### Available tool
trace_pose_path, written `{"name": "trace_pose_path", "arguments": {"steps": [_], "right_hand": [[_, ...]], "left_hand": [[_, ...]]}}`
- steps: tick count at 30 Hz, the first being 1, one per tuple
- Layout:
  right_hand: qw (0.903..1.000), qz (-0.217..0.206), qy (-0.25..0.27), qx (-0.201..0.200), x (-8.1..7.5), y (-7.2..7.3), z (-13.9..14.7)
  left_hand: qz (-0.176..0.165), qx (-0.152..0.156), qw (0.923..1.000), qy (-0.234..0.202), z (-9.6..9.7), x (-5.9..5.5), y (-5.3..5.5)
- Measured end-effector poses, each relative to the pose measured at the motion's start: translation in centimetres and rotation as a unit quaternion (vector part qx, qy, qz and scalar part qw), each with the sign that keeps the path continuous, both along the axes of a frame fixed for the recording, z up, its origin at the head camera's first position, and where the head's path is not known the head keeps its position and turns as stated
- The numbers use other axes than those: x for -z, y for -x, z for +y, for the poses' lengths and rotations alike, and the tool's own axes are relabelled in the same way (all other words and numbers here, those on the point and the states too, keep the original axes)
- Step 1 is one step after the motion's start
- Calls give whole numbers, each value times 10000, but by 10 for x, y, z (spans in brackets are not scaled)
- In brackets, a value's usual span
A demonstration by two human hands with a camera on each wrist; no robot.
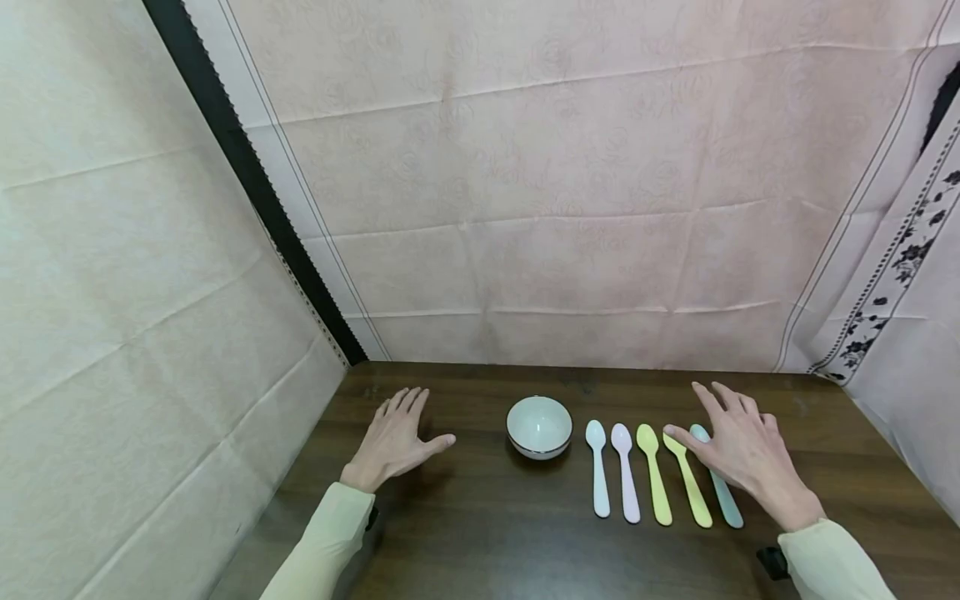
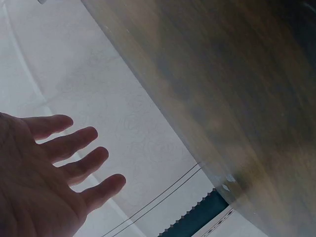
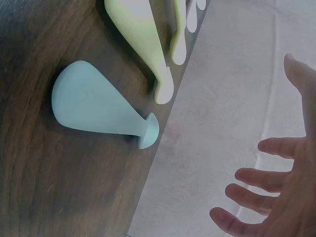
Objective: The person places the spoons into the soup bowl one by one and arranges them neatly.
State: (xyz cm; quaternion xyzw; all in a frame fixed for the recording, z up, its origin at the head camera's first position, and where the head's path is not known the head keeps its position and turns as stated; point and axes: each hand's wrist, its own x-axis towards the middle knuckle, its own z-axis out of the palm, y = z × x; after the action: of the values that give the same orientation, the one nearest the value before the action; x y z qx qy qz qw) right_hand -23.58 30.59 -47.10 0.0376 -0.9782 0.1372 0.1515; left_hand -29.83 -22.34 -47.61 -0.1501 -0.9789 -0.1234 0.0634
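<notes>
Left hand [image 1: 397,446] and right hand [image 1: 738,446] are both spread and empty, but with the five spoons [image 1: 656,482] so close together at lower right, near the lower-centre bowl [image 1: 538,425], one sloppy grab could probably knock neighbours askew.

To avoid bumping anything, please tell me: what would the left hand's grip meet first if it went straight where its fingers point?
Probably the pale cloth behind the table; no object shows between it and the left hand's grip, though its distance is unclear.
</notes>
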Motion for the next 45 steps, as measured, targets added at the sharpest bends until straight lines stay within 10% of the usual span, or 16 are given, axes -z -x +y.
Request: {"name": "trace_pose_path", "arguments": {"steps": [24,45], "right_hand": [[9998,-104,101,-100,4,-7,-3],[9981,-251,546,-148,11,-14,6]], "left_hand": [[-818,-241,9887,-1234,10,3,1],[-776,82,9804,-1808,25,10,6]]}}
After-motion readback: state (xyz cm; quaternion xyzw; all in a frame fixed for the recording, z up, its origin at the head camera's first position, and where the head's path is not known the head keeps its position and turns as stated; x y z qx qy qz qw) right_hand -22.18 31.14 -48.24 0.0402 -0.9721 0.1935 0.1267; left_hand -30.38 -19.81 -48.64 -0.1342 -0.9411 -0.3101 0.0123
